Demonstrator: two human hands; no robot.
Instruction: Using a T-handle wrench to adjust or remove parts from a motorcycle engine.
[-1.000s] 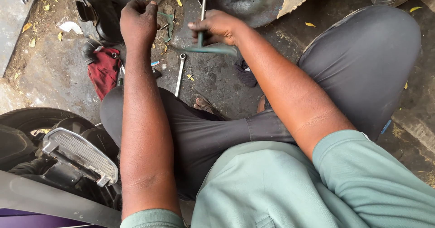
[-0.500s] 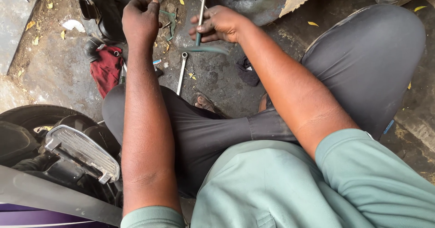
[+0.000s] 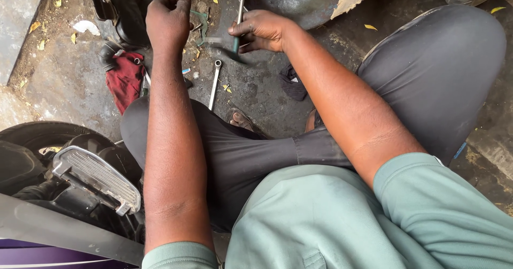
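My right hand (image 3: 263,30) grips a long thin metal rod (image 3: 240,7) that stands nearly upright, its dark lower end near the oily ground. My left hand (image 3: 168,19) is closed in a fist a little to the left; a thin green gasket-like strip (image 3: 202,23) lies right beside it, and whether the fist holds it I cannot tell. A silver spanner (image 3: 214,82) lies on the ground between my forearms, in front of my knee.
A red rag (image 3: 125,79) and black rubber parts (image 3: 120,12) lie at the left. A round dark metal part (image 3: 291,4) sits beyond my right hand. A scooter's tyre and ribbed footrest (image 3: 96,178) fill the lower left. My knees flank the spot.
My right hand has let go of the flat green piece it pressed down and shifted up to grip the rod. The left fist has stayed in place.
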